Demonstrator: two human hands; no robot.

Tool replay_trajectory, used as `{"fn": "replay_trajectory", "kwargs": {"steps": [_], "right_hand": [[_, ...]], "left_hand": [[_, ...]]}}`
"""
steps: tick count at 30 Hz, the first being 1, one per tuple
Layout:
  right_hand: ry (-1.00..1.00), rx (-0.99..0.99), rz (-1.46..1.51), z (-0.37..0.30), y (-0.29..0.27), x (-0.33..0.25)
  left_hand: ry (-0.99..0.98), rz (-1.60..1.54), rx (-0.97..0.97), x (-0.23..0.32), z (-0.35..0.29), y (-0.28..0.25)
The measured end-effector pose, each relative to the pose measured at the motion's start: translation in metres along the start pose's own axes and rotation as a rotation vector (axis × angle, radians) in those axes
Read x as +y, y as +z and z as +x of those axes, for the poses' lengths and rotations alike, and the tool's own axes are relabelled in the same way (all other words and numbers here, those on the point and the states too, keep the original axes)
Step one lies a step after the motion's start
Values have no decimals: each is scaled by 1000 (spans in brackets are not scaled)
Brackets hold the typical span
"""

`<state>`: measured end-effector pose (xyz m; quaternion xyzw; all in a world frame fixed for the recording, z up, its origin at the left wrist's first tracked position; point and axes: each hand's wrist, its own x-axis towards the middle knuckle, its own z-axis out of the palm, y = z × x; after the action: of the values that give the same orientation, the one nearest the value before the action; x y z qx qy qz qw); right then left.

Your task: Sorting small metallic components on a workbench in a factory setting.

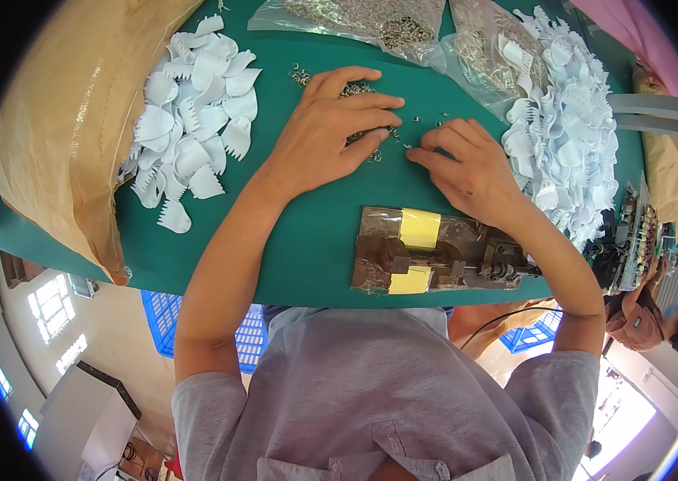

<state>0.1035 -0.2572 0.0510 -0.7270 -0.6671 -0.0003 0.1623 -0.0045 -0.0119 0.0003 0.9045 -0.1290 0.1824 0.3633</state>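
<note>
My left hand (331, 128) lies palm down on the green worktop (307, 240) at upper centre of the frame, fingers spread flat over a scatter of small metal clips (371, 136). My right hand (467, 164), just right of it, has thumb and forefinger pinched together on one clip at the edge of that scatter. A heap of white comb-shaped plastic pieces (194, 112) spills from a brown paper sack (74, 120) at upper left; a second white heap (563, 136) lies at upper right. Clear bags of metal parts (379, 20) sit along the top edge. A small metal jig with yellow tape (427, 252) rests at the worktop's near edge.
</note>
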Motion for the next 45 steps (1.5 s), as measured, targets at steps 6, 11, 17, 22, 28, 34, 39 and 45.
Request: {"fn": "replay_trajectory", "kwargs": {"steps": [6, 11, 17, 22, 28, 34, 39, 45], "right_hand": [[1, 39, 3, 2, 1, -3], [-40, 31, -150, -6, 2, 7], [64, 117, -90, 6, 3, 11], [44, 99, -91, 3, 4, 18], [61, 186, 56, 23, 14, 1], [52, 190, 86, 24, 24, -1], [41, 150, 90, 20, 22, 0], [121, 189, 135, 19, 24, 1]], "left_hand": [[-12, 26, -7, 3, 1, 0], [1, 30, -2, 0, 0, 1], [-33, -18, 27, 0, 0, 1], [-66, -76, 50, -3, -1, 3], [-92, -180, 49, -8, -2, -1], [-148, -346, 97, -9, 1, -2], [-141, -345, 149, -10, 1, -1], [-115, -312, 159, -12, 1, 0]]}}
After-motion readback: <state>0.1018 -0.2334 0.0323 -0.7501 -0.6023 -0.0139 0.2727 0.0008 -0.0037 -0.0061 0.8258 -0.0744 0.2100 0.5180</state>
